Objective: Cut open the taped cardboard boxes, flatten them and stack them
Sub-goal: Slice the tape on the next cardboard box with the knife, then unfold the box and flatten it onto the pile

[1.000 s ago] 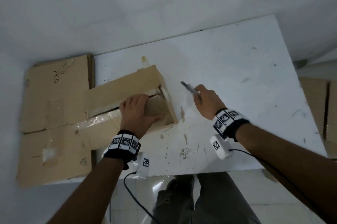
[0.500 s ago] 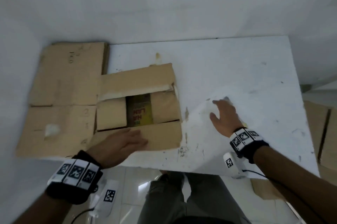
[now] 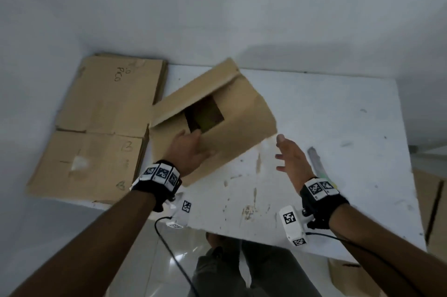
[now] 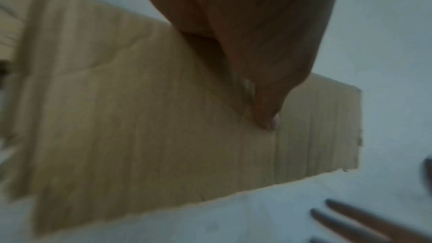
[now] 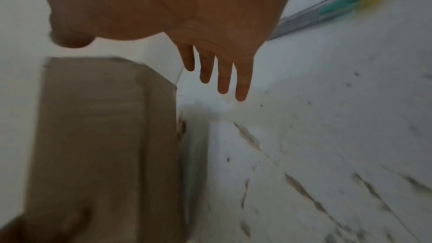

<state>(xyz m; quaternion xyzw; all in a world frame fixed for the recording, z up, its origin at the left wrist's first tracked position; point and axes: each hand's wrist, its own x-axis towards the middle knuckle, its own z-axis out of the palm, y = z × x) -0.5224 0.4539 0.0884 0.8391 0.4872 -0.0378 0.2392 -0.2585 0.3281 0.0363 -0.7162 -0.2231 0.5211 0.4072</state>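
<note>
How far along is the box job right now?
Done: flattened cardboard lies stacked at the table's left end, and the cutter is set down. In hand: the left hand grips the opened cardboard box, tilted up; the right hand is open beside it. Left: flatten and stack it.

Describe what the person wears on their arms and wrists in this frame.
Both forearms are bare, no sleeves. Each wrist carries a black band topped with white tiles bearing black square-code markers. A white camera module with the same markers hangs under each wrist, trailing a thin black cable.
</note>
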